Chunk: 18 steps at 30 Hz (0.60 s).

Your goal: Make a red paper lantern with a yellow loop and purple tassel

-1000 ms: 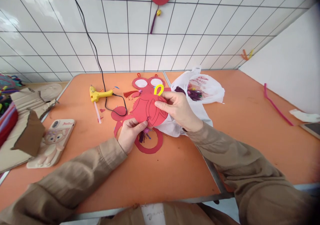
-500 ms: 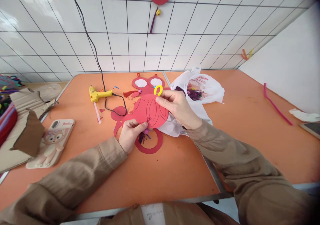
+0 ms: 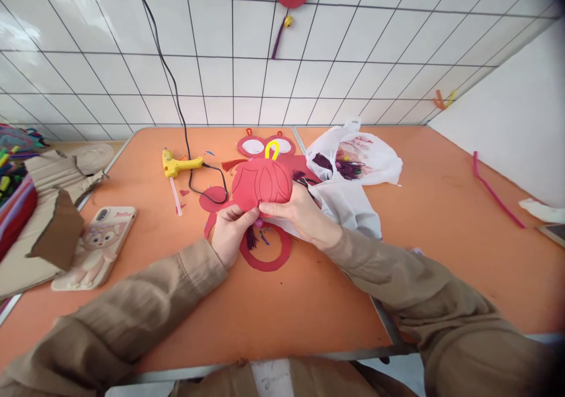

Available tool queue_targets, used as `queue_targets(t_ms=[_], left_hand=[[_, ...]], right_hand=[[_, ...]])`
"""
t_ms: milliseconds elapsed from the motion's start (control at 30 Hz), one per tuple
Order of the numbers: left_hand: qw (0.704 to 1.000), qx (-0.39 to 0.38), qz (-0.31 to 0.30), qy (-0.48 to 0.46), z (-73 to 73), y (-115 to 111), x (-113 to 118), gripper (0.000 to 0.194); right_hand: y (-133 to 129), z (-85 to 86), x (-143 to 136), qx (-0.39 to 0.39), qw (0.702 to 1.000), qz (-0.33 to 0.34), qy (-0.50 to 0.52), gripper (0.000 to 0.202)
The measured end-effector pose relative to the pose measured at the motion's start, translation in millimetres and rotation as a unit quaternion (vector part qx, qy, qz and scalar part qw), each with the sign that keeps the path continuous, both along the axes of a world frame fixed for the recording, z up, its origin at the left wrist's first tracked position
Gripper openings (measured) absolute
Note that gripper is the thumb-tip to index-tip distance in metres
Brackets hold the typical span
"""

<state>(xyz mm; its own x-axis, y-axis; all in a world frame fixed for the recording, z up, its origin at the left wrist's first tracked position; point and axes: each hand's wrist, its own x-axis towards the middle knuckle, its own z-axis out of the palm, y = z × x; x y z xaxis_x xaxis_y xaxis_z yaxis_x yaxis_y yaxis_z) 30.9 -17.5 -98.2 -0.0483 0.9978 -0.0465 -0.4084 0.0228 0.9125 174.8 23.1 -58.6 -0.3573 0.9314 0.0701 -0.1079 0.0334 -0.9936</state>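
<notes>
Between my hands is a round red paper disc (image 3: 263, 180) with petal-like lines drawn on it and a yellow pipe-cleaner loop (image 3: 272, 149) at its top edge. My left hand (image 3: 230, 232) pinches the disc's lower edge, where a dark purple tassel (image 3: 252, 238) with a pink bead (image 3: 259, 223) hangs. My right hand (image 3: 306, 214) is closed at the lower right of the disc, its thumb pressed near the tassel's top. The fingers behind the disc are hidden. Below lies a red paper ring (image 3: 265, 265), partly covered by the tassel.
A yellow glue gun (image 3: 183, 164) with a black cord lies at the left behind a phone (image 3: 101, 247) and cardboard (image 3: 48, 226). At the back right sits a white plastic bag (image 3: 379, 156) with purple tassels. Two joined red rings (image 3: 265, 140) lie near the tiled wall.
My right hand has left the yellow loop at the top and moved down to the disc's lower edge beside my left hand. The disc has tilted slightly; the view has shifted a little.
</notes>
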Motion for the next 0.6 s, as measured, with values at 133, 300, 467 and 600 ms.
queue_targets(t_ms=[133, 300, 467, 600], left_hand=[[1.000, 0.002, -0.015, 0.023, 1.8, -1.7, 0.1, 0.025], [0.999, 0.011, -0.022, 0.036, 3.6, -3.4, 0.9, 0.024], [0.999, 0.016, -0.032, 0.027, 4.0, -4.1, 1.2, 0.026], [0.998, 0.007, -0.038, 0.043, 3.9, -3.6, 0.6, 0.029]], right_hand=[[0.4, -6.7, -2.8, 0.018, 0.999, -0.041, 0.006, 0.039], [-0.8, -3.4, -2.6, -0.004, 0.999, -0.030, 0.035, 0.033], [-3.1, 1.3, -4.0, -0.026, 0.999, -0.029, 0.033, 0.030], [-2.3, -0.2, -3.6, -0.013, 0.999, -0.039, 0.001, 0.029]])
